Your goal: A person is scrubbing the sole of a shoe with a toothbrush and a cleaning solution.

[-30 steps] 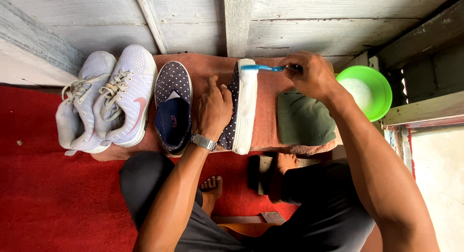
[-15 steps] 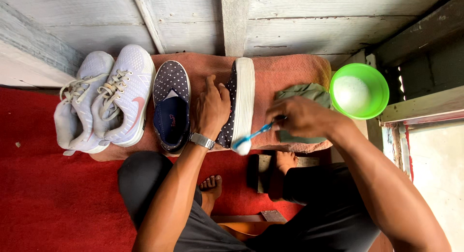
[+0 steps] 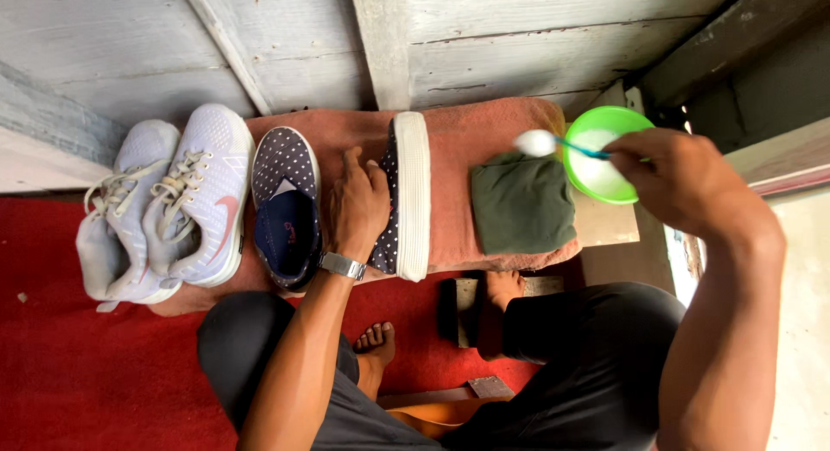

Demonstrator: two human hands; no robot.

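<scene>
A pair of white sneakers [image 3: 164, 209] sits at nine o'clock on the tabletop [image 3: 605, 222], just beside a dotted navy shoe [image 3: 285, 200] lying sole down on the rust towel [image 3: 484, 127]. A folded green cloth [image 3: 523, 202] lies at three o'clock from the tipped shoe [image 3: 405, 196], between it and the green bowl [image 3: 605, 153]. My left hand [image 3: 356, 204] rests flat, fingers spread, on the tipped shoe, holding it on its side with the white sole facing right. My right hand [image 3: 683, 179] is closed around a blue toothbrush [image 3: 553, 143], its foamy head over the bowl's rim at ten o'clock.
</scene>
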